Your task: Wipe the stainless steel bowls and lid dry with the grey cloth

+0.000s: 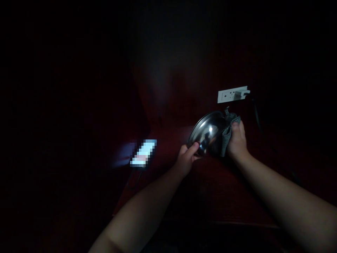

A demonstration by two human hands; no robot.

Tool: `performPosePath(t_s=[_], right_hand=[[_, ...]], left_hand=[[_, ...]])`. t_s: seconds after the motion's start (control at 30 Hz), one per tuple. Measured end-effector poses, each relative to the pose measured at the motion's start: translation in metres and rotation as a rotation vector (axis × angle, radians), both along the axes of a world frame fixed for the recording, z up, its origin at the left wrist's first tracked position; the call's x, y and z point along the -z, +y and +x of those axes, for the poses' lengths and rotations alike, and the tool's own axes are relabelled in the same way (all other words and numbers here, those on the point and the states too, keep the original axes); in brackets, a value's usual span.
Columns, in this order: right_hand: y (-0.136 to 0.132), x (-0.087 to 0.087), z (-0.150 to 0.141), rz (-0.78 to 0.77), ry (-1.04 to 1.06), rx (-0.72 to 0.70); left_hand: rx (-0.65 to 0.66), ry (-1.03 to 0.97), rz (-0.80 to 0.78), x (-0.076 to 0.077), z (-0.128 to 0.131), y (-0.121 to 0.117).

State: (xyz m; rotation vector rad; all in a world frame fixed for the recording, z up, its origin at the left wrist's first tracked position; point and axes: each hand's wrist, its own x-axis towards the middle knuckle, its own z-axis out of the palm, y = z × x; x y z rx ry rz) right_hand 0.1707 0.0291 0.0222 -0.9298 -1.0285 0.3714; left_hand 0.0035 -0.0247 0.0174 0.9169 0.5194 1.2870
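Note:
A shiny steel bowl (207, 135) is held tilted on its side above the dark red table, its rounded outside toward me. My left hand (186, 158) grips its lower left rim, thumb on the outer surface and fingers tucked behind. A grey patterned cloth (226, 138) lies bunched against the bowl's right side. My right hand (237, 142) is closed on the cloth and presses it to the metal; some of its fingers are hidden. The inside of the bowl is out of sight.
Left of my hands lies a lit phone (143, 153), its screen pixelated, with a cable (134, 182) beside it. A white socket panel (232, 95) with a plug in it sits behind the bowl. The table's front edge (226, 222) shows faintly; the surroundings are very dark.

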Motion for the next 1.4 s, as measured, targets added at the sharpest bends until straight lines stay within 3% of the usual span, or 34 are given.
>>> performPosePath(t_s=[0.2, 0.47, 0.87, 1.4], right_hand=[[0.001, 0.001, 0.0, 0.029, 0.033, -0.03], [-0.004, -0.004, -0.002, 0.169, 0.007, 0.101], [-0.001, -0.001, 0.003, 0.235, -0.045, 0.029], [-0.005, -0.004, -0.003, 0.212, 0.026, -0.046]], left_hand=[[0.006, 0.046, 0.02, 0.002, 0.0, 0.002], [-0.038, 0.185, 0.157, -0.004, -0.004, 0.005], [0.037, 0.059, 0.009, -0.005, -0.003, -0.003], [-0.03, -0.053, -0.046, -0.001, 0.001, -0.004]])
